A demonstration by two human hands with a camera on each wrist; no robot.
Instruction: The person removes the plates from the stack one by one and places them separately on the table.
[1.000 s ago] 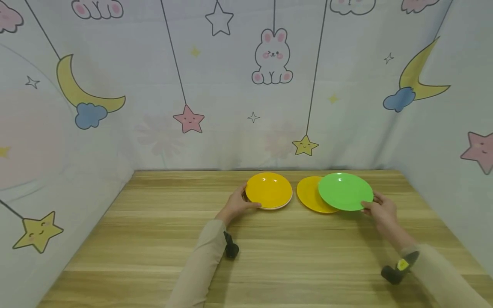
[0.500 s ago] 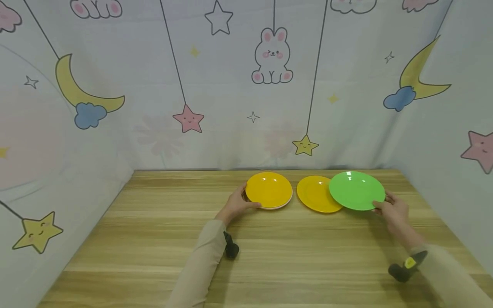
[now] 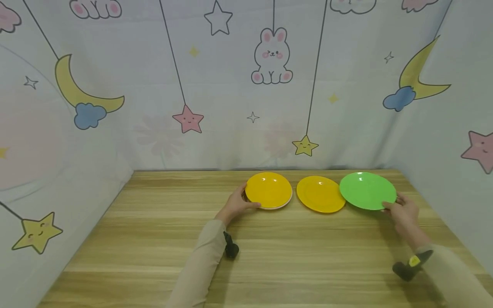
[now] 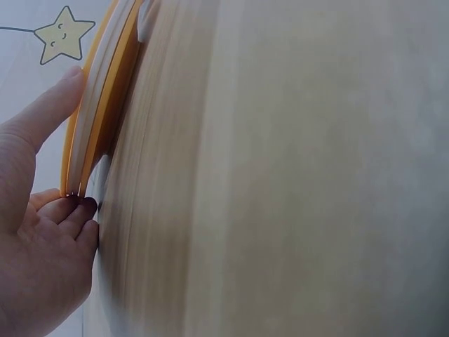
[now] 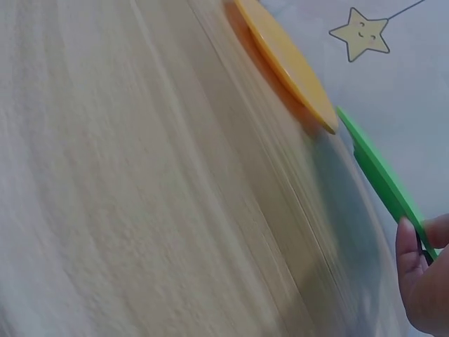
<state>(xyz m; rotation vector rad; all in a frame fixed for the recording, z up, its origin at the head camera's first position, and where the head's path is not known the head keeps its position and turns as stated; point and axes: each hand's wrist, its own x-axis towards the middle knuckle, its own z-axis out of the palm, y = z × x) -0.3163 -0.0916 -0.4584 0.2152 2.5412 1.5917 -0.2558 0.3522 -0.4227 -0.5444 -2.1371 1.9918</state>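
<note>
My left hand [image 3: 235, 204] holds the left rim of a stack of plates [image 3: 268, 190] at the back middle of the table. In the left wrist view the stack [image 4: 105, 98] shows yellow and white layers, with the thumb along its edge and the fingers at the rim's lower side. A single yellow plate [image 3: 320, 194] lies just right of the stack. Farther right, my right hand [image 3: 404, 213] pinches the right rim of a green plate [image 3: 367, 191]. The right wrist view has this green plate [image 5: 382, 175] tilted and raised off the wood, its shadow below.
The wood-grain table [image 3: 277, 256] ends at a white cloth backdrop [image 3: 231, 149] printed with stars, moons and a rabbit. Cloth walls also stand at the left and right sides. A small black camera is strapped to each wrist.
My right hand has carried the green plate to the right, uncovering the yellow plate that it partly overlapped in view. The left hand and its stack have stayed in place.
</note>
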